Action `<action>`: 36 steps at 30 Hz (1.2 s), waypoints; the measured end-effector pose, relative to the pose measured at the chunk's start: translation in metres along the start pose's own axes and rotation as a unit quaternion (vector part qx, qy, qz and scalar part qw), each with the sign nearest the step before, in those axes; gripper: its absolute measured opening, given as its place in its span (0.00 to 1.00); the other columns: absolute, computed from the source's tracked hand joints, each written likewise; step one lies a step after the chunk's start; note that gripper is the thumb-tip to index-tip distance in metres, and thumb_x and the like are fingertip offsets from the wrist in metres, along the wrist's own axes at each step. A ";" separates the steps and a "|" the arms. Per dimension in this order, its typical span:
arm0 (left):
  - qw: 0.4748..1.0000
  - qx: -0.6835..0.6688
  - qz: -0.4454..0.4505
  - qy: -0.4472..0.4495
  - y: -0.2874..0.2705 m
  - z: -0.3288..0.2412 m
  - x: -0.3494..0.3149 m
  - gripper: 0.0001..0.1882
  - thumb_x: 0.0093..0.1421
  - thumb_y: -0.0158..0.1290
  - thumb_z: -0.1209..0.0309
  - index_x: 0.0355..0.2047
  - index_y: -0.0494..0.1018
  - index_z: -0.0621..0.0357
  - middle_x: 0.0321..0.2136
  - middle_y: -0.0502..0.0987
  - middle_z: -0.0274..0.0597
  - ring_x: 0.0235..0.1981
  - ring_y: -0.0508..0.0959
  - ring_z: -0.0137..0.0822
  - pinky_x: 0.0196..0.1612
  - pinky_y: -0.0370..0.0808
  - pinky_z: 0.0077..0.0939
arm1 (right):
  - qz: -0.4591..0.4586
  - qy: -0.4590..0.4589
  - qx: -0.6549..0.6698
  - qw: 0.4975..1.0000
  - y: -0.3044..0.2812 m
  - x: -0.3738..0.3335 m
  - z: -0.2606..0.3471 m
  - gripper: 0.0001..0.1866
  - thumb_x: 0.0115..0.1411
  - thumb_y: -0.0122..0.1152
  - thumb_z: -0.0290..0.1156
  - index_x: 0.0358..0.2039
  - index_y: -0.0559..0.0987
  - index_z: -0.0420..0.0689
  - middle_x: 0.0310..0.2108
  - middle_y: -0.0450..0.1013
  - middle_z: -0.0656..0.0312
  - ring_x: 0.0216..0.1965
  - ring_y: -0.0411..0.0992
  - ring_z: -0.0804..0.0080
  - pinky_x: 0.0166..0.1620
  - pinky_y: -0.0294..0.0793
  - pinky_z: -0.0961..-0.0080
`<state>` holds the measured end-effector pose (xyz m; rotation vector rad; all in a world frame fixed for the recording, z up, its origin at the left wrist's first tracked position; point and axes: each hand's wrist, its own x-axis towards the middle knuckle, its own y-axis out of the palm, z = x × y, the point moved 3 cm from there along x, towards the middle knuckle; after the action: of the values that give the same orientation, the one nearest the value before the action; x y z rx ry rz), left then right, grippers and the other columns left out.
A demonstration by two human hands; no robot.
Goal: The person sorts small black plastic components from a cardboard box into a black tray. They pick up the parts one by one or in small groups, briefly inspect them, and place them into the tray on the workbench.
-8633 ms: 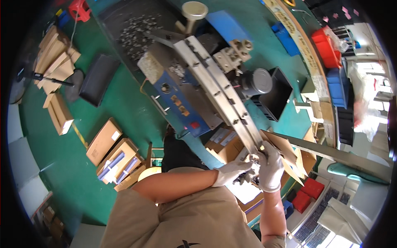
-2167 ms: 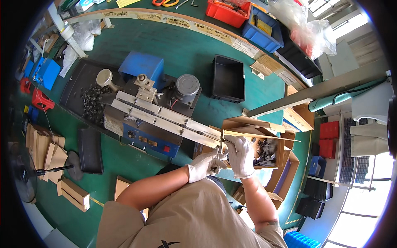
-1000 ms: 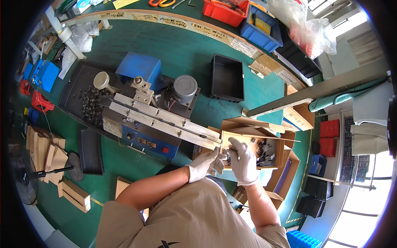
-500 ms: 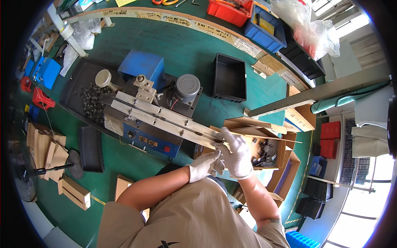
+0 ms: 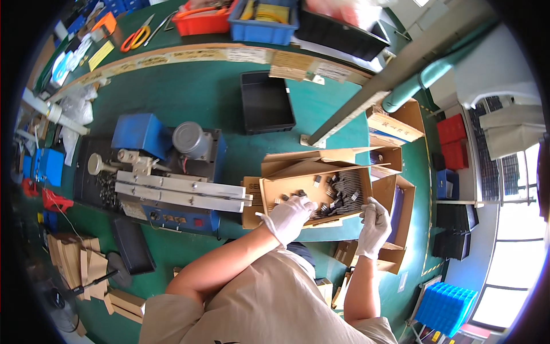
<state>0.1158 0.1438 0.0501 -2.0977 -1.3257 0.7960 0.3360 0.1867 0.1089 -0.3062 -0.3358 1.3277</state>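
Observation:
Both my hands wear white gloves. My left hand (image 5: 291, 218) is over the near side of an open cardboard box (image 5: 281, 186), its fingers bent down close to loose small black parts. Whatever those fingers grip is hidden. My right hand (image 5: 373, 229) is raised at the box's right edge, thumb and fingertips pinched together; anything between them is too small to make out. Inside the box, a row of dark, thin parts (image 5: 349, 189) is packed at the right, with several loose ones beside it. To the left, a long metal feed rail (image 5: 189, 194) ends near the box.
A machine with a blue housing (image 5: 137, 135) and a round grey motor (image 5: 191, 139) stands left on the green bench. Behind the box are an empty black tray (image 5: 266, 106) and a slanted metal post (image 5: 366, 83). More cardboard boxes (image 5: 407, 200) stand at the right.
My hands have left the rail's end and moved apart: the left is now over the box, the right at its right edge. The view has turned rightward, so the machine appears further left.

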 end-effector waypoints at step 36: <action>0.858 0.385 0.249 0.230 0.020 -0.046 0.104 0.36 0.61 0.45 0.67 0.72 0.55 0.43 0.74 0.51 0.38 0.73 0.55 0.44 0.68 0.60 0.46 | 0.010 0.123 0.117 0.985 -0.077 0.031 -0.129 0.10 0.70 0.57 0.26 0.48 0.81 0.37 0.33 0.80 0.62 0.31 0.74 0.82 0.39 0.75 0.83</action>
<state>0.1973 0.2256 0.0472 -1.7748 -0.1257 0.7737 0.4631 0.1975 0.0241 -0.2719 0.0316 1.3167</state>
